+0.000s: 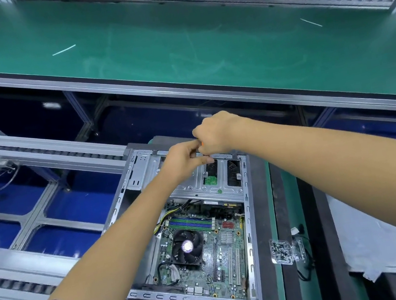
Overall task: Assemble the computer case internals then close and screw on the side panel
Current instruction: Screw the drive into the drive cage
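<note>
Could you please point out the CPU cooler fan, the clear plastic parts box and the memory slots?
CPU cooler fan (187, 247), head view, on its pale hub.
clear plastic parts box (287, 250), head view, on its lid.
memory slots (191, 223), head view, mid-row.

Bare silver-grey sheet-metal computer case (248, 209) is showing a green printed motherboard (209, 258) with blue and green striped memory slots (191, 223), a black round cooler fan (186, 249) and a red connector block (228, 225). Teal-green conveyor belt (150, 46) is carrying two white streaks. Something small and orange (202, 144) is showing between the hands.
</note>
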Action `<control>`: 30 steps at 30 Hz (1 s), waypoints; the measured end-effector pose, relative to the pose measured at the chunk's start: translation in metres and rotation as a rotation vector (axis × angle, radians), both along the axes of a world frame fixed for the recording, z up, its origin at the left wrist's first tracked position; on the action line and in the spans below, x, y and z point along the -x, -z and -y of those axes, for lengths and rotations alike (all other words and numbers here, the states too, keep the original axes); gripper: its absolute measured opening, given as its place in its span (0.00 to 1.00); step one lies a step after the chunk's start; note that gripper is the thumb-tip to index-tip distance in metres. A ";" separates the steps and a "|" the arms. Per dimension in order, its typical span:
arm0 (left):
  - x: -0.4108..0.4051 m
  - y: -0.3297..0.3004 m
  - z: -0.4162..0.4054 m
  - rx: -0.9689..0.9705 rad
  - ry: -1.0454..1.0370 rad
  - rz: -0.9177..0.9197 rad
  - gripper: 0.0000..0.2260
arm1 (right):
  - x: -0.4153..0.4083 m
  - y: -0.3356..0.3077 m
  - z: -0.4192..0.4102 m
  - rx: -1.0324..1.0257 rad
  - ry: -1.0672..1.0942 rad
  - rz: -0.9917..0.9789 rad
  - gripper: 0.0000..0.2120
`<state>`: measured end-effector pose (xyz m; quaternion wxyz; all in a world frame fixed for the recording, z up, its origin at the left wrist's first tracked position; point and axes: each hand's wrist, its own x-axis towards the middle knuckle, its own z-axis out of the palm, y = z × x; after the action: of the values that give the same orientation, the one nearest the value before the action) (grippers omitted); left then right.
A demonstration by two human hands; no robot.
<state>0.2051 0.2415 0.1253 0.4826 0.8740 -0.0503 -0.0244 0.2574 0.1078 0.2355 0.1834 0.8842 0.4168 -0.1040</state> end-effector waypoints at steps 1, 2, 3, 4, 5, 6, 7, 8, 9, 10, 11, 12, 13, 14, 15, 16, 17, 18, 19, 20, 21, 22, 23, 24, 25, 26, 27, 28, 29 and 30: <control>0.000 -0.002 -0.002 0.004 0.015 -0.012 0.10 | -0.001 -0.001 0.001 -0.010 -0.032 -0.016 0.09; 0.000 -0.005 -0.004 -0.006 0.034 -0.026 0.11 | -0.003 -0.003 0.003 -0.019 -0.088 -0.034 0.09; 0.000 -0.008 -0.006 -0.014 0.052 -0.050 0.11 | -0.004 -0.006 0.004 -0.012 -0.155 -0.046 0.09; -0.001 -0.011 -0.008 -0.007 0.064 -0.083 0.11 | -0.004 -0.007 0.005 -0.003 -0.205 -0.054 0.09; -0.002 -0.013 -0.009 0.007 0.072 -0.113 0.10 | -0.004 -0.008 0.006 -0.003 -0.225 -0.064 0.09; -0.001 -0.014 -0.009 0.016 0.078 -0.129 0.10 | -0.002 -0.007 0.006 -0.013 -0.221 -0.075 0.11; 0.000 -0.014 -0.009 0.007 0.080 -0.132 0.10 | -0.001 -0.006 0.006 -0.030 -0.208 -0.087 0.12; 0.002 -0.014 -0.008 -0.011 0.075 -0.131 0.09 | 0.001 -0.005 0.006 -0.051 -0.193 -0.103 0.11; 0.003 -0.013 -0.008 -0.032 0.068 -0.126 0.07 | 0.003 -0.003 0.006 -0.074 -0.177 -0.123 0.09; 0.004 -0.011 -0.008 -0.061 0.061 -0.113 0.06 | 0.005 -0.001 0.006 -0.094 -0.153 -0.140 0.07; 0.007 -0.010 -0.009 -0.093 0.062 -0.092 0.05 | 0.006 -0.001 0.007 -0.109 -0.120 -0.157 0.06; 0.010 -0.008 -0.010 -0.106 0.063 -0.076 0.05 | 0.007 0.000 0.007 -0.121 -0.083 -0.174 0.05; 0.013 -0.007 -0.011 -0.082 0.053 -0.072 0.05 | 0.008 -0.001 0.007 -0.132 -0.054 -0.187 0.05; 0.018 -0.005 -0.012 -0.006 0.022 -0.095 0.07 | 0.010 -0.001 0.008 -0.137 -0.036 -0.193 0.05; 0.024 -0.004 -0.011 0.118 -0.040 -0.153 0.11 | 0.011 -0.001 0.008 -0.133 -0.025 -0.184 0.05; 0.031 -0.003 -0.009 0.276 -0.127 -0.242 0.15 | 0.013 -0.001 0.010 -0.125 -0.020 -0.160 0.06; 0.039 -0.001 -0.006 0.451 -0.206 -0.330 0.18 | 0.016 -0.001 0.012 -0.120 -0.023 -0.125 0.07; 0.046 0.003 -0.003 0.627 -0.259 -0.388 0.19 | 0.019 0.000 0.014 -0.127 -0.029 -0.088 0.08; 0.052 0.008 0.000 0.780 -0.294 -0.422 0.18 | 0.021 0.002 0.017 -0.147 -0.031 -0.057 0.08; 0.059 0.012 0.002 0.891 -0.318 -0.442 0.16 | 0.024 0.004 0.020 -0.176 -0.026 -0.036 0.08; 0.067 0.016 0.004 0.961 -0.331 -0.451 0.14 | 0.027 0.005 0.022 -0.211 -0.012 -0.026 0.08; 0.074 0.019 0.006 1.011 -0.344 -0.457 0.14 | 0.029 0.004 0.026 -0.245 0.007 -0.019 0.08; 0.081 0.021 0.007 1.059 -0.358 -0.467 0.15 | 0.031 0.003 0.030 -0.280 0.026 -0.012 0.08; 0.087 0.023 0.010 1.106 -0.372 -0.476 0.15 | 0.033 0.001 0.034 -0.315 0.042 -0.005 0.08; 0.092 0.024 0.012 1.147 -0.383 -0.485 0.15 | 0.035 -0.001 0.038 -0.345 0.053 -0.001 0.08; 0.097 0.024 0.015 1.178 -0.394 -0.491 0.14 | 0.036 -0.003 0.042 -0.370 0.063 -0.003 0.08; 0.101 0.024 0.016 1.203 -0.401 -0.494 0.15 | 0.038 -0.005 0.046 -0.387 0.075 -0.013 0.08; 0.104 0.025 0.018 1.221 -0.402 -0.494 0.15 | 0.039 -0.007 0.050 -0.396 0.087 -0.027 0.08; 0.106 0.027 0.018 1.232 -0.393 -0.494 0.14 | 0.041 -0.010 0.053 -0.400 0.097 -0.040 0.09; 0.108 0.028 0.019 1.235 -0.380 -0.491 0.14 | 0.043 -0.012 0.055 -0.401 0.104 -0.050 0.09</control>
<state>0.0966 0.2226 0.0974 0.8854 0.4018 0.2096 -0.1034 0.2148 0.0525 0.2477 -0.0120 0.9205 0.3873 -0.0501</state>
